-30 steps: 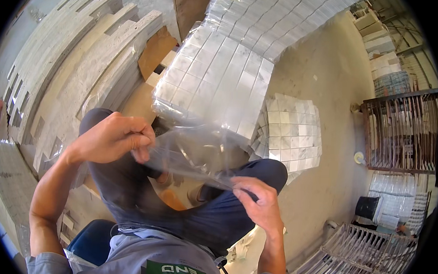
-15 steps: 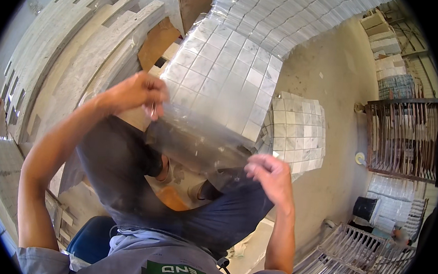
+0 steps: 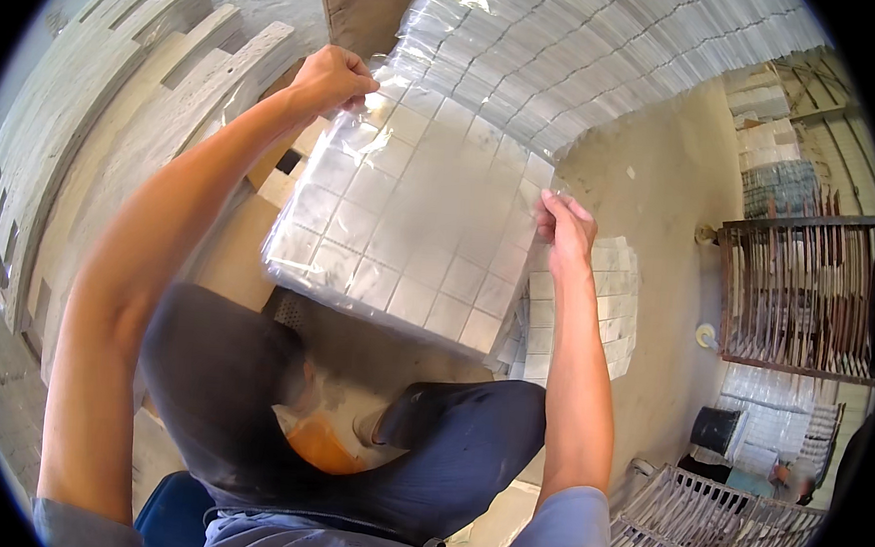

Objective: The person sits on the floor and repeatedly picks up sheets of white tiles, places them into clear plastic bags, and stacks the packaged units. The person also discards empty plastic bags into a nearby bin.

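Thin, clear plastic sheet (image 3: pixel 443 189) is stretched over the square-tiled, white-and-grey stone mosaic stack (image 3: pixel 411 297); whether it touches throughout cannot be told. Half a second ago it hung by the stack's near edge; now it reaches toward the far edge, apparently covering most of the top. The left hand (image 3: pixel 333 79) pinches it at the far left corner; the right hand (image 3: pixel 568 227), thumb and fingers seemingly closed on it, is beside the right edge
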Action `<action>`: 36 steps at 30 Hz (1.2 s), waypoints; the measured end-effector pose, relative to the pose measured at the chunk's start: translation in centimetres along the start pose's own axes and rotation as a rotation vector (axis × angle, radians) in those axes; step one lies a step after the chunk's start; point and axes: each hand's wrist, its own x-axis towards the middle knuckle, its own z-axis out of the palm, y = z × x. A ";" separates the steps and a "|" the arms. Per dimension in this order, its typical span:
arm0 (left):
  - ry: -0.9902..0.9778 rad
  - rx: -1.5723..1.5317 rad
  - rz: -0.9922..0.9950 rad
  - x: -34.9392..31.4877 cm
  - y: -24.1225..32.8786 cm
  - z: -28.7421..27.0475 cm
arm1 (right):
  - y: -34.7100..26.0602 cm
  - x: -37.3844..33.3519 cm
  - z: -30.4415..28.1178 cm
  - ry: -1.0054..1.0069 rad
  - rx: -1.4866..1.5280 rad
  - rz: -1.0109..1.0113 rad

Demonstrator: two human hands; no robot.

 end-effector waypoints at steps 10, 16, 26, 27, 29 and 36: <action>0.178 0.259 0.026 3.7 -1.0 1.9 | 1.5 5.0 2.1 0.214 0.041 -0.074; 0.512 0.701 0.272 1.8 0.2 2.5 | 2.0 5.8 1.4 0.218 -0.030 -0.095; -0.167 0.594 0.391 -7.2 1.4 6.9 | 0.6 4.3 -0.5 0.135 -0.009 -0.021; -0.163 0.593 0.369 -7.1 1.7 7.2 | 0.8 4.2 -1.7 0.163 0.036 -0.061; -0.157 0.595 0.337 -7.1 1.6 7.1 | 2.3 3.0 -5.3 0.371 -0.103 -0.214; -0.189 0.554 0.301 -6.6 1.3 7.5 | 15.4 -6.1 -27.1 1.225 -0.744 -0.014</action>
